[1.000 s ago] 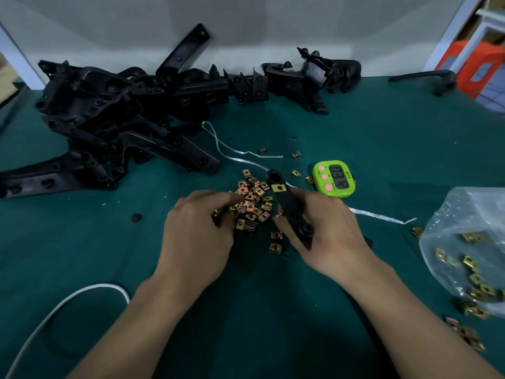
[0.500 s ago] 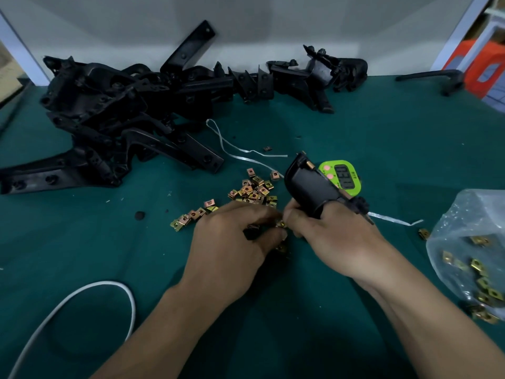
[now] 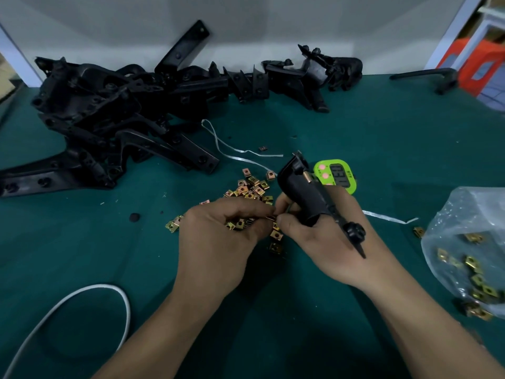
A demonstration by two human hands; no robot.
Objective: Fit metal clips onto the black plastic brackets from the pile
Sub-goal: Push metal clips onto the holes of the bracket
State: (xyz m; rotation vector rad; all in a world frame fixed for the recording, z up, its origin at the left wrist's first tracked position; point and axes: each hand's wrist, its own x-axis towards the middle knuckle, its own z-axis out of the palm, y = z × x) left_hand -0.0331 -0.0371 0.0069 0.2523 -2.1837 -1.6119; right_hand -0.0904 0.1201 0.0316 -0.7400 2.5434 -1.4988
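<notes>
A pale grey wall (image 3: 273, 26) is standing behind the table (image 3: 396, 138), whose dark green cloth (image 3: 68, 242) is lying in dim light. Orange stools (image 3: 482, 64) are sitting far right.

Small square brass-coloured metal clips (image 3: 252, 188), each with a hole in its face, lie in a loose scatter on the dark green counter (image 3: 355, 132). Some are hidden under the left hand (image 3: 218, 236), whose fingers pinch one clip (image 3: 270, 218) at their tips. Just right of that scatter, a curved black plastic bracket (image 3: 303, 195) is gripped in the right hand (image 3: 325, 242), lifted and tilted, its broad rounded end pointing up and away and its thin knobbed end lying across the hand. Well behind and left of the scatter, a tangled pile (image 3: 109, 119) of long black plastic brackets stretches along the counter's far edge.
</notes>
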